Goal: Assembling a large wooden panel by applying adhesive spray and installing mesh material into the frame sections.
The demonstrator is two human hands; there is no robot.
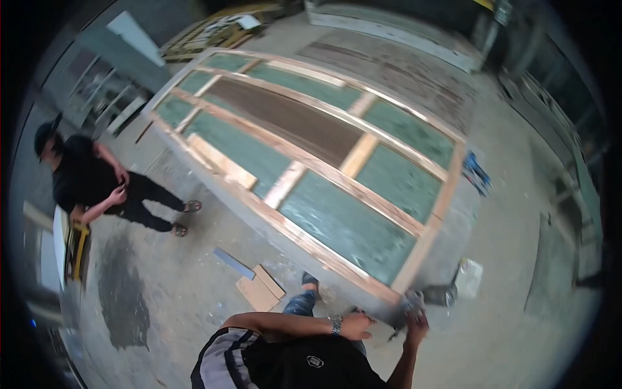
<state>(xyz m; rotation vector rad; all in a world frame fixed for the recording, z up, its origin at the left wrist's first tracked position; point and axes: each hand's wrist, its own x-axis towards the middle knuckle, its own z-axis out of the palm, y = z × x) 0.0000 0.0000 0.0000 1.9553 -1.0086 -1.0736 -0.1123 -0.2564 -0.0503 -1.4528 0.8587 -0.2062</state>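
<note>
My left hand, with a metal watch on its wrist, is near the frame's close corner. Its thumb and forefinger look apart, and nothing clear shows between them. My right hand is closed at the same corner, its fingers round a greyish thing too blurred to name. A small dark piece shows between my hands. In front of me lies a large wooden frame with crossing slats over green panels and a brown middle strip, raised on a grey table.
A dark can and a pale flat container stand beside the corner. Blue tools lie at the table's right edge. A loose board rests on the frame. Cardboard lies on the floor. Another person stands at left.
</note>
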